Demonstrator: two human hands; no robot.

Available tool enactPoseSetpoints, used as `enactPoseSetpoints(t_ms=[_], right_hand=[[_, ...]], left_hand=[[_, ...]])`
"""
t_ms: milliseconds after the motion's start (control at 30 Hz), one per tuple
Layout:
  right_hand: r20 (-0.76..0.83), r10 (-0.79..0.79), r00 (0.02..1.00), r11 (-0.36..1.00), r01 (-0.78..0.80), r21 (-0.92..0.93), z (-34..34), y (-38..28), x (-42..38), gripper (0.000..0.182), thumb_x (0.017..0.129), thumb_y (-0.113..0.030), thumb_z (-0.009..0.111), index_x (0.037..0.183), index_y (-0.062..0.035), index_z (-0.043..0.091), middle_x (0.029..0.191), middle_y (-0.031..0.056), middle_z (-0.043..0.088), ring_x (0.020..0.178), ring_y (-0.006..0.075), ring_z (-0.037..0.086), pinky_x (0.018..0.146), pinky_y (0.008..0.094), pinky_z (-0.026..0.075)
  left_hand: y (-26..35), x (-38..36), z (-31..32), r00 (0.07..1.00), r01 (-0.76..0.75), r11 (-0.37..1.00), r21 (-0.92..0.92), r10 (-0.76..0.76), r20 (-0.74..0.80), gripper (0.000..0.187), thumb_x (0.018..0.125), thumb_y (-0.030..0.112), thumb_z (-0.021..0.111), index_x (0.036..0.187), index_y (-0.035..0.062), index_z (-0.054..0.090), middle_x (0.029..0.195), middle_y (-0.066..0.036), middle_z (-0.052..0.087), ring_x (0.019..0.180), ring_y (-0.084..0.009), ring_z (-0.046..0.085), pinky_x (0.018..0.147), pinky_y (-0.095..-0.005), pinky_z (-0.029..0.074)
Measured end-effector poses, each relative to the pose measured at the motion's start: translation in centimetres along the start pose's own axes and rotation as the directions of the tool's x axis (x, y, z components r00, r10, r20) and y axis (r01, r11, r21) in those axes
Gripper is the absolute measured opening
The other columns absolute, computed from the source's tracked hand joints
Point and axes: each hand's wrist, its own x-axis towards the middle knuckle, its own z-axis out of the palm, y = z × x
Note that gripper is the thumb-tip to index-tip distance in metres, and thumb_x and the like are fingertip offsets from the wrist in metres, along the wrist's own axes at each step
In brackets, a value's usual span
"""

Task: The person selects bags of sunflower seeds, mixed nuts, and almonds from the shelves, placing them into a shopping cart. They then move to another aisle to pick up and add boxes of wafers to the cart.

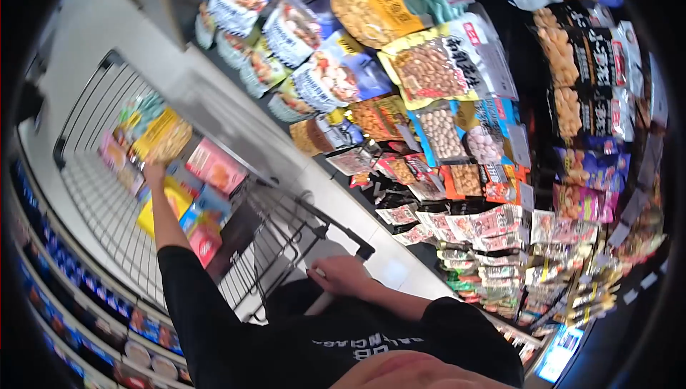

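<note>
My left hand point(153, 172) reaches into a wire shopping cart point(93, 199) and grips the lower edge of a yellow snack bag point(171, 135). Its fingertips are partly hidden by the bag. Around that hand lie a pink box point(216, 166), a yellow package point(152, 216) and a red package point(205, 242). Closer to my body, my right hand point(341, 274) is closed around the cart's handle point(319, 304).
Shelves to the right hold many bagged snacks, including a nut bag point(429, 67) and a blue bag point(443, 131). More stocked shelves point(78, 274) curve along the left. Pale floor tiles point(314, 185) run between cart and shelves. A lit screen point(561, 353) stands at lower right.
</note>
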Motion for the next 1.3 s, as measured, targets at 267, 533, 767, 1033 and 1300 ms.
enactPoseSetpoints(t_ms=[267, 533, 767, 1033, 1300], right_hand=[[0.024, 0.079, 0.997, 0.995, -0.078, -0.066, -0.1, 1.9, -1.1, 0.02, 0.088, -0.035, 0.06, 0.09, -0.0154, 0.065, 0.063, 0.0087, 0.062, 0.06, 0.0299, 0.063, 0.053, 0.0419, 0.048], [-0.136, 0.031, 0.99, 0.996, -0.041, -0.074, -0.3, 1.1, -1.4, 0.019, 0.086, -0.034, 0.062, 0.09, -0.016, 0.065, 0.055, 0.0054, 0.057, 0.055, 0.0281, 0.061, 0.05, 0.041, 0.046], [-0.206, -0.055, 0.977, 0.998, 0.046, -0.047, 0.4, 1.6, -0.4, 0.015, 0.084, -0.029, 0.067, 0.092, -0.0172, 0.068, 0.057, 0.0023, 0.059, 0.055, 0.0234, 0.062, 0.051, 0.0374, 0.047], [-0.223, -0.11, 0.969, 0.724, 0.231, 0.65, -3.3, 1.7, 3.0, 0.026, 0.089, -0.011, 0.063, 0.113, -0.0018, 0.058, 0.085, 0.0045, 0.067, 0.068, 0.0084, 0.058, 0.064, 0.0244, 0.047], [-0.499, -0.061, 0.865, 0.017, 0.5, 0.866, -12.1, 2.0, 3.7, 0.046, 0.083, -0.005, 0.068, 0.125, 0.0015, 0.051, 0.112, 0.0063, 0.064, 0.101, 0.0158, 0.06, 0.09, 0.0311, 0.047]], left_hand=[[6.9, 1.2, 2.4, 0.692, 0.705, 0.621, -0.342, -0.708, 0.141, 0.066, 0.074, 0.042, 0.07, 0.119, -0.0051, 0.054, 0.108, -0.022, 0.061, 0.1, -0.0354, 0.059, 0.09, -0.0416, 0.045], [10.4, 2.7, -0.8, 0.759, 0.644, 0.697, -0.317, -0.633, 0.15, 0.038, 0.084, 0.03, 0.062, 0.106, -0.001, 0.066, 0.098, -0.018, 0.067, 0.092, -0.0323, 0.062, 0.085, -0.0389, 0.047], [20.6, 0.5, -19.5, 0.828, 0.455, 0.206, -0.866, -0.455, 0.327, 0.028, 0.087, 0.011, 0.059, 0.113, 0.0007, 0.062, 0.101, -0.006, 0.067, 0.087, -0.0134, 0.062, 0.079, -0.0272, 0.049], [36.3, -3.8, -33.0, 0.916, 0.268, -0.287, -0.92, -0.219, 0.335, 0.048, 0.084, 0.009, 0.058, 0.13, -0.002, 0.049, 0.12, -0.015, 0.061, 0.103, -0.026, 0.064, 0.092, -0.0381, 0.051], [54.0, -4.2, -32.6, 0.88, 0.463, -0.044, -0.885, 0.142, 0.453, 0.034, 0.08, 0.009, 0.063, 0.112, -0.0008, 0.057, 0.104, -0.009, 0.065, 0.093, -0.0173, 0.063, 0.083, -0.0293, 0.05]])
